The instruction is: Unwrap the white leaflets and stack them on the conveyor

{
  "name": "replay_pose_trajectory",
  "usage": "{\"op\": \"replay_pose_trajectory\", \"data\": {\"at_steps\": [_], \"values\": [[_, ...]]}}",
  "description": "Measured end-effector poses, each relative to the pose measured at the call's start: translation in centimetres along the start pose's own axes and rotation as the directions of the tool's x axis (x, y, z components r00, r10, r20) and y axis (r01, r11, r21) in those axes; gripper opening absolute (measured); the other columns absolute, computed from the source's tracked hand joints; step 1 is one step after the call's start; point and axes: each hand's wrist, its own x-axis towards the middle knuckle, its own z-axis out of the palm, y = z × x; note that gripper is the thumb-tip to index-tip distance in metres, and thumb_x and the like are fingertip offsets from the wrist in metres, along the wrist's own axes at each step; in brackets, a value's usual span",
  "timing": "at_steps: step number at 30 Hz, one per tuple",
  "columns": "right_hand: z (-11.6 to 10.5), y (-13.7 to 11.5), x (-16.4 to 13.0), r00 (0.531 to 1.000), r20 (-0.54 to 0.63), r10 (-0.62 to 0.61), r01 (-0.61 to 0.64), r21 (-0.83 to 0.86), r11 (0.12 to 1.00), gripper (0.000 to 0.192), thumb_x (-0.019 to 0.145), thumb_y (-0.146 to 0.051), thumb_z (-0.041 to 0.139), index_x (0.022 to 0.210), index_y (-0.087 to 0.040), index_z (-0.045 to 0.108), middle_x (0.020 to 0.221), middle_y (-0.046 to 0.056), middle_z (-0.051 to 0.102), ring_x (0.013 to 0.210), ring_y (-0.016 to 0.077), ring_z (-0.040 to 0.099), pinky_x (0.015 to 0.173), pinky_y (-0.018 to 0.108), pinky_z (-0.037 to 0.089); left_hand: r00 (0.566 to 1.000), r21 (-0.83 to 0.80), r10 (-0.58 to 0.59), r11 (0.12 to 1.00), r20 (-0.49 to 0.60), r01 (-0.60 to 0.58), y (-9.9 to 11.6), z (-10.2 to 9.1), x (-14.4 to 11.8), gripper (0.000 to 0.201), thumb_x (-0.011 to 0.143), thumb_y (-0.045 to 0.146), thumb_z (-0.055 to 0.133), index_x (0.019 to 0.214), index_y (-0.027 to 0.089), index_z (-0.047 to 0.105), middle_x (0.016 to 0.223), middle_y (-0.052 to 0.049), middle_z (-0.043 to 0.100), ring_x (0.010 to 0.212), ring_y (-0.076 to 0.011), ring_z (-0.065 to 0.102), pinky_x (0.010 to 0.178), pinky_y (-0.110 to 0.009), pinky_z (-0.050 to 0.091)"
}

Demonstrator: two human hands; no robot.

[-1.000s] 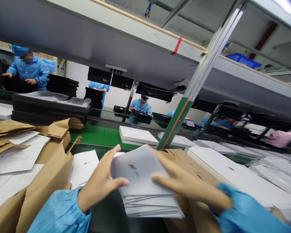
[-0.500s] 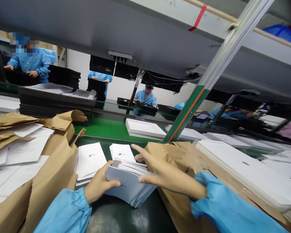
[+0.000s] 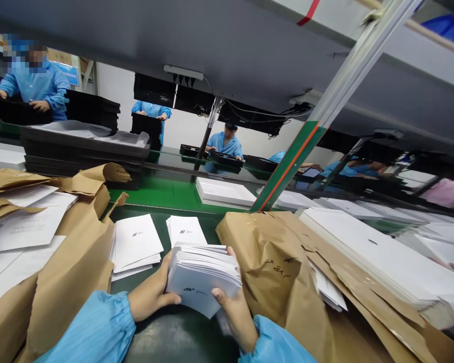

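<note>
A thick stack of white printed booklets [image 3: 200, 277], with a small dark logo on the front one, is held up over the dark green bench. My left hand [image 3: 155, 287] grips its left side, thumb across the front. On the right edge my right hand [image 3: 234, 302] is closed too, its thumb on the front face and fingers behind. Just beyond lie two piles of similar booklets: a wider left pile [image 3: 136, 242] and a smaller right pile [image 3: 185, 229], partly hidden behind the held stack.
Torn brown paper [image 3: 71, 262] with white sheets lies left. A brown paper package [image 3: 272, 262] and a tall stack of white sheets [image 3: 363, 257] stand right. White trays [image 3: 227, 191] sit on the green conveyor. A slanted post [image 3: 291, 161] rises beyond. Co-workers in blue work across the line.
My right hand, spread and blurred beside the stack before, has come down and closed on its right edge. The fanned booklets now sit more evenly together. The view has shifted slightly.
</note>
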Motion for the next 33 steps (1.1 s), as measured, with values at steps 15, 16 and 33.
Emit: {"op": "replay_pose_trajectory", "data": {"at_steps": [15,16,33], "values": [[-1.2,-2.9,3.3,0.877,0.246,0.413,-0.467,0.231,0.853,0.073,0.068,-0.045,0.062,0.123,-0.021,0.021,0.126,0.013,0.042,0.107,0.0266,0.047,0.080,0.038,0.045,0.893,-0.373,-0.363,0.893,-0.268,0.251,1.5,2.8,2.9,0.054,0.073,0.054,0.044,0.100,0.009,0.029,0.111,-0.027,0.045,0.102,-0.0309,0.048,0.087,-0.045,0.039],[-1.4,-3.0,4.2,0.875,0.234,0.423,-0.469,0.198,0.861,0.071,0.067,-0.045,0.063,0.120,-0.020,0.025,0.122,0.014,0.046,0.104,0.0267,0.049,0.077,0.037,0.046,0.897,-0.384,-0.350,0.893,-0.269,0.233,1.8,2.6,3.5,0.059,0.074,0.056,0.042,0.104,0.008,0.027,0.117,-0.027,0.041,0.108,-0.0301,0.044,0.091,-0.043,0.037],[-2.0,0.6,13.7,0.974,0.199,0.112,0.016,-0.546,0.838,0.084,0.069,-0.056,0.039,0.127,0.003,0.024,0.137,0.021,0.017,0.127,0.0261,0.009,0.105,0.037,0.001,0.835,-0.061,-0.420,0.902,-0.355,0.427,-0.5,2.7,5.2,0.060,0.087,0.016,0.030,0.126,-0.006,-0.009,0.138,-0.019,-0.008,0.126,-0.0210,-0.006,0.104,-0.042,0.000]]}}
